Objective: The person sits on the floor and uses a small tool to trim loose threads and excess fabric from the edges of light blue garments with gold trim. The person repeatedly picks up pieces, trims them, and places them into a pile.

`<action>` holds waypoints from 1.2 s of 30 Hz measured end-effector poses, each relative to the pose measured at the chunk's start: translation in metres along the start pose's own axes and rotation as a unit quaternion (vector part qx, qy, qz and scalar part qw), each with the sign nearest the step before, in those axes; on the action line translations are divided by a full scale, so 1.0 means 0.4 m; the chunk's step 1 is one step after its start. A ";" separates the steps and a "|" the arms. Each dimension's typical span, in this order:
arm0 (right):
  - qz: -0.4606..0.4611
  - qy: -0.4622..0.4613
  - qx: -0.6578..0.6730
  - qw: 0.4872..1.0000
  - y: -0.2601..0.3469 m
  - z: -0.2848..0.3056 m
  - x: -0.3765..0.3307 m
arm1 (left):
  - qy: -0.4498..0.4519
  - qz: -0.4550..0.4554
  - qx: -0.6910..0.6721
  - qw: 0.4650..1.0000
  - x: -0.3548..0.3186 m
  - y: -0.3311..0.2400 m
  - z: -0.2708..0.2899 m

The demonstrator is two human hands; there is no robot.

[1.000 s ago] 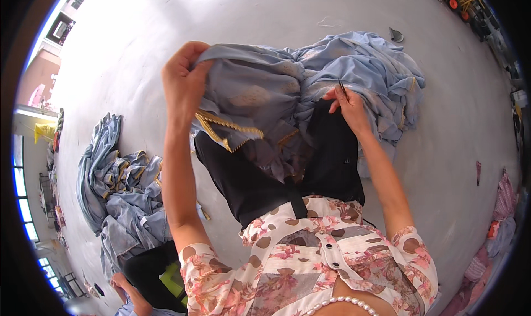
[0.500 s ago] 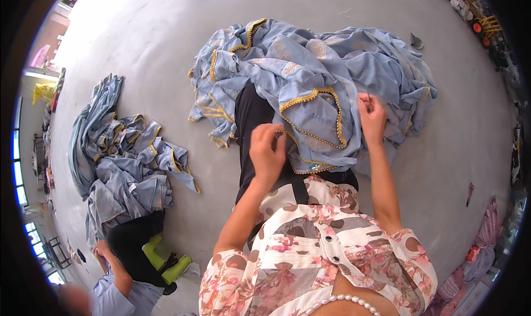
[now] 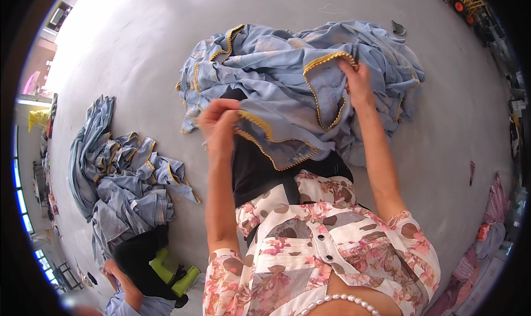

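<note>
A large heap of light blue cloth garments (image 3: 276, 67) with yellow beaded trim lies over my lap and on the floor ahead of me. My left hand (image 3: 219, 122) is closed on a trimmed edge of one blue garment (image 3: 276, 117) and holds it up toward the left. Higher on the right, my right hand (image 3: 357, 81) pinches another yellow-trimmed edge of the cloth. Between the hands the fabric hangs in folds, with beaded borders curving through it. Part of each hand's fingertips is hidden by the cloth.
To my left lies a second pile of blue trimmed garments (image 3: 121, 178). Beside it a person (image 3: 133, 283) sits near a lime green seat (image 3: 168, 274). Bundles of pink cloth (image 3: 498, 200) lie along the right edge, and a wheeled cart (image 3: 467, 9) stands far right.
Both hands have taken hold of trimmed edges. My left hand has moved up and left, lifting cloth off my lap; the right has moved slightly up and left.
</note>
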State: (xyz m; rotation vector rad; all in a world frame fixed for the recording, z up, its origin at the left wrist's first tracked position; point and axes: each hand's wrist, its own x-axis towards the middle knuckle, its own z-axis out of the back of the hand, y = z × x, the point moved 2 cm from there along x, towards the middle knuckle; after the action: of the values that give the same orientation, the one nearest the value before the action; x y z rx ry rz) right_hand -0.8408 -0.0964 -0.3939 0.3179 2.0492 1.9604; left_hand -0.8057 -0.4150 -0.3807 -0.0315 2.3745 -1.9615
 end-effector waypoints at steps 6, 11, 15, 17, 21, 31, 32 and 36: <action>0.040 -0.024 0.178 0.983 0.093 0.077 -0.069 | -0.015 -0.182 -0.166 0.969 -0.110 -0.204 0.268; -0.053 -0.069 0.152 0.985 -0.079 0.142 -0.083 | -0.130 0.033 0.394 0.909 -0.189 0.117 0.518; -0.050 -0.055 0.150 0.986 -0.101 0.162 -0.110 | -0.156 -0.087 0.361 0.915 -0.183 0.098 0.230; -0.032 -0.047 0.155 0.986 -0.083 0.149 -0.110 | -0.061 -0.155 0.334 0.928 -0.173 0.091 0.042; 0.025 -0.016 0.195 0.980 -0.013 0.117 -0.125 | 0.131 -0.213 0.418 0.873 -0.144 0.151 -0.279; 0.080 -0.123 0.188 0.971 -0.045 0.222 -0.241 | -0.129 -0.412 0.315 0.845 -0.170 0.052 -0.082; 0.067 -0.117 0.182 0.974 -0.066 0.198 -0.256 | -0.166 -0.407 0.306 0.844 -0.160 0.063 -0.061; 0.043 -0.069 0.155 0.985 -0.124 0.125 -0.290 | -0.231 -0.347 0.319 0.851 -0.157 0.100 0.005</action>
State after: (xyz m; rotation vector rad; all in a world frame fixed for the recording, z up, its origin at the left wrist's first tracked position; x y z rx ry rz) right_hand -0.7127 -0.0931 -0.4387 0.5998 2.2789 1.6065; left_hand -0.7421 -0.4061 -0.4181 -1.3105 1.4002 -2.5221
